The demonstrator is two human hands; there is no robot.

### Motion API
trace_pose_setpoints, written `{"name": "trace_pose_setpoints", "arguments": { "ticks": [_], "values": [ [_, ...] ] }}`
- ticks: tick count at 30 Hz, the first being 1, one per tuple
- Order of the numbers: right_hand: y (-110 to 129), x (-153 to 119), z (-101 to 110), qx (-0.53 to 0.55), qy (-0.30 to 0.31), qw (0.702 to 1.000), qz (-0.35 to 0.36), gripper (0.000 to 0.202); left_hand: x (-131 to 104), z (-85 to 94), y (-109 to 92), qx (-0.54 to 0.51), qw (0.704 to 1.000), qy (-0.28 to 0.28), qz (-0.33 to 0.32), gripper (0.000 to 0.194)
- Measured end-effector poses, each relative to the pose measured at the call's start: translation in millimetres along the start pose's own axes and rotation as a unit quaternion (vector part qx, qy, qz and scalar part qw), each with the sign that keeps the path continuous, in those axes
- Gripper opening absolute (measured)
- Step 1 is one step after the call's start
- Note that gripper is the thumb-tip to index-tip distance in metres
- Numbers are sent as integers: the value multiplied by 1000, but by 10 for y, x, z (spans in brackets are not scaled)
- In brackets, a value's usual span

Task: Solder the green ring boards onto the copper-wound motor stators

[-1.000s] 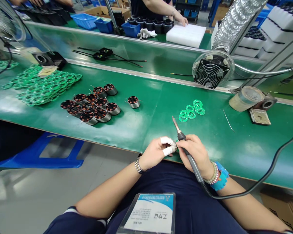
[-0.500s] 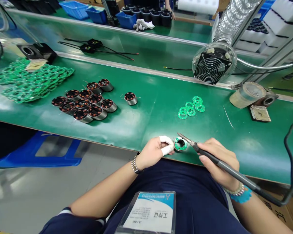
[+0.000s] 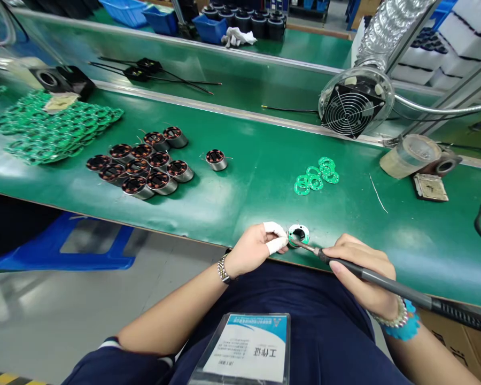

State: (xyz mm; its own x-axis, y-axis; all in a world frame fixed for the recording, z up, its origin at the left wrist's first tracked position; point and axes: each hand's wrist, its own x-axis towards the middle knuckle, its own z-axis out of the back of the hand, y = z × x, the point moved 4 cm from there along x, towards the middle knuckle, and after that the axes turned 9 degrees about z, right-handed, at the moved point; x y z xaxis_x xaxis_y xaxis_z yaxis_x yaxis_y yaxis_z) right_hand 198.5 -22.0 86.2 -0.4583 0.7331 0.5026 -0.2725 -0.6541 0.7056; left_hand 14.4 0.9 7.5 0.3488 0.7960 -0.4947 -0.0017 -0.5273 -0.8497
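Note:
A motor stator topped with a green ring circuit board (image 3: 305, 233) stands near the front edge of the bench. My left hand (image 3: 254, 248), with white covers on two fingertips, is closed in a pinch on its left side; the exact contact is partly hidden. My right hand (image 3: 363, 255) grips a soldering iron (image 3: 385, 279) like a pen, its tip lying over the lower part of the ring board. Beyond them lie several loose green ring boards (image 3: 315, 179). A single copper-wound stator (image 3: 216, 159) stands further left.
Several stators (image 3: 159, 179) stand grouped at left, beside a pile of green board panels (image 3: 60, 133). A fume extractor fan (image 3: 350, 112) hangs at back right. Below it are a plastic cup (image 3: 409, 155), a sponge tray (image 3: 431, 187) and a solder wire (image 3: 378, 193).
The soldering iron's tip has moved from above the ring board down onto its lower part. My right hand has shifted slightly; my left hand keeps its pinch.

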Motion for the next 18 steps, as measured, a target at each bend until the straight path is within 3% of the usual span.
{"name": "trace_pose_setpoints", "arguments": {
  "ticks": [6,10,13,16,18],
  "values": [
    [-21,-30,43,13,-10,1000,-4,24,8,-4,-2,9,1000,-6,3,10],
    [-126,-140,232,-7,-77,997,-30,24,-10,-13,-36,30,1000,-7,0,11],
    [-358,-221,525,-74,-171,979,-82,16,-27,-16,-46,65,998,-14,-8,14],
    [-699,-234,972,-175,-298,931,-115,20,-16,-15,-5,90,996,-16,-14,16],
    [-936,-183,1274,-256,-333,901,-105,26,-7,-6,23,97,995,-9,-23,18]
  ]
}}
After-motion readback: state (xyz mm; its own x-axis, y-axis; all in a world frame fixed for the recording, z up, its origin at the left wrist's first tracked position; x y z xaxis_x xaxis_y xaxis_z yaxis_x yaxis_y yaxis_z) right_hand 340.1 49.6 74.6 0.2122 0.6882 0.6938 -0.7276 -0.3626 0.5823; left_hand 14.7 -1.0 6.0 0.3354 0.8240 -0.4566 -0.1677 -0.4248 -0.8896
